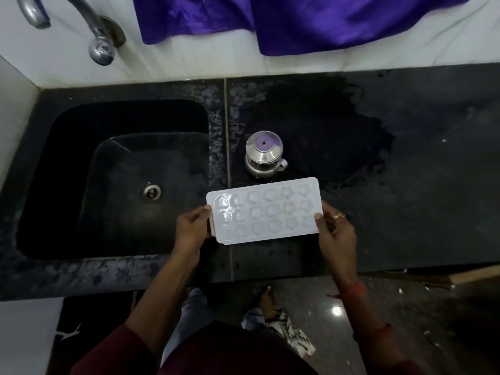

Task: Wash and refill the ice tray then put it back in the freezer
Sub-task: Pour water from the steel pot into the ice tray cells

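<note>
Item: ice tray (266,211), white, with star and shell-shaped cups facing up.
Location: centre of the frame, over the front part of the counter (419,198), just right of the sink (81,147).
Attitude: you hold it lengthways and nearly level, one short end per hand. This likely keeps the cups flat so nothing tips out.
Contents: the glare on the pale plastic hides whether the cups hold water; possibly they are only wet.
Left hand (192,228): it grasps the tray's left end, with the thumb (203,211) laid on the top rim and the other fingers curled underneath, out of sight.
Right hand (336,231): it grasps the right end, with the thumb (319,220) pressed on the top near the corner and the remaining fingers tucked below. One finger wears a ring (338,215).
Steel jug (264,155): lidded, it stands just behind the tray on a dark wet patch (324,125), probably kept close as your water source.
Tap (89,25): upper left of the frame, beyond the sink.
Purple cloth (297,20): it hangs along the top edge.
Stage: the tray is out at the washing area; the freezer return is not yet done.
</note>
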{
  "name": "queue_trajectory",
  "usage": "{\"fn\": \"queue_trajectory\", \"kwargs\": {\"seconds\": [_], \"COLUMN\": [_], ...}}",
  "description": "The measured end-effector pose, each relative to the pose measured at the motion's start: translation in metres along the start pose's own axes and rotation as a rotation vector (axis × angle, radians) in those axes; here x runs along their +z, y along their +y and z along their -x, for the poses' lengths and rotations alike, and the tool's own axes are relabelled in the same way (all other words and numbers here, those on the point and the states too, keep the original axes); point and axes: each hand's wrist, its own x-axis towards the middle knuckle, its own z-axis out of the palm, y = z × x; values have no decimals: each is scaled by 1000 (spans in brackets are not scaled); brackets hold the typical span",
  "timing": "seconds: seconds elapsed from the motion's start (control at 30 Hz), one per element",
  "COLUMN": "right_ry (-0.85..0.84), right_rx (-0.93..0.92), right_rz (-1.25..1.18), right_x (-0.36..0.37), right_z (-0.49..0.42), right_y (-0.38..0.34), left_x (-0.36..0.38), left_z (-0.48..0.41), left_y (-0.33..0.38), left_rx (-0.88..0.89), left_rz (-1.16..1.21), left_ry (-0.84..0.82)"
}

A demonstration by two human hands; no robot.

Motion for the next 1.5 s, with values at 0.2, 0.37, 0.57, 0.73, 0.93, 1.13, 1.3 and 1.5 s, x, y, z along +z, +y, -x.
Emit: {"fn": "queue_trajectory", "kwargs": {"seconds": [0.2, 0.37, 0.57, 0.73, 0.93, 1.13, 1.3, 1.5], "right_ry": [3, 14, 61, -50, -110, -154, -175, -141], "right_rx": [11, -81, -275, -245, -102, -116, -111, -110], "right_rz": [150, 370, 503, 162, 75, 136, 33, -58], "right_x": [-12, -12, 4, 38, 63, 64, 67, 62], "right_z": [-18, -29, -38, -59, -84, -93, -92, -85], "right_y": [11, 12, -14, -58, -77, -66, -60, -67], "left_x": [11, 15, 15, 15, 12, 10, 13, 14], "left_z": [-25, -27, -28, -18, -23, -23, -20, -20], "left_y": [-12, -6, -11, -22, -40, -44, -42, -32], "left_rx": [86, 182, 363, 586, 651, 695, 729, 702], "left_rz": [-181, -186, -211, -251, -200, -202, -233, -238], "left_ry": [14, 12, 116, 143, 167, 154, 176, 143]}}
